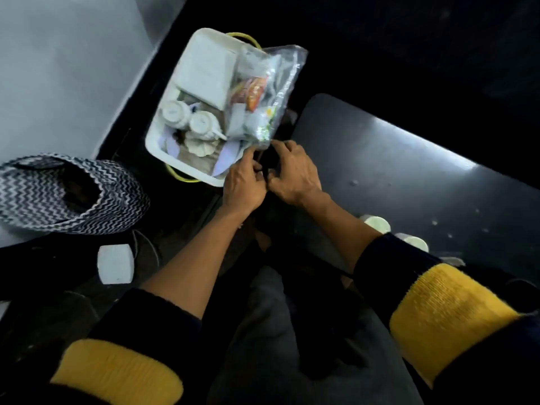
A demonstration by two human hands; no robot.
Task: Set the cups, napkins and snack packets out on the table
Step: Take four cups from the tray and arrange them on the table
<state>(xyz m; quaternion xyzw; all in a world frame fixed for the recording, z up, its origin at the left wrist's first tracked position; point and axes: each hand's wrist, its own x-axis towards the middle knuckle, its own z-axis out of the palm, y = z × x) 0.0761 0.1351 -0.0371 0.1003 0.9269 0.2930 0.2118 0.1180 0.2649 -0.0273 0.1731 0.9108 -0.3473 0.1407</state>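
Observation:
A white basket (163,147) with yellow handles stands on the dark floor. In it are white cups (175,114), lying upside down, and a white napkin stack (204,68). A clear plastic bag (280,83) holding orange snack packets (254,92) leans over the basket's right rim. My left hand (244,182) and my right hand (293,171) meet at the bag's near corner, fingers pinched on it. Something dark between the two hands is too blurred to make out. Two more white cups (377,223) stand on the black table (394,159), partly hidden by my right arm.
A black-and-white zigzag bag (58,194) lies open at the left on the grey floor. A white block (115,263) sits near my left forearm. My dark-trousered lap fills the bottom centre. The table's rounded corner is just right of the basket.

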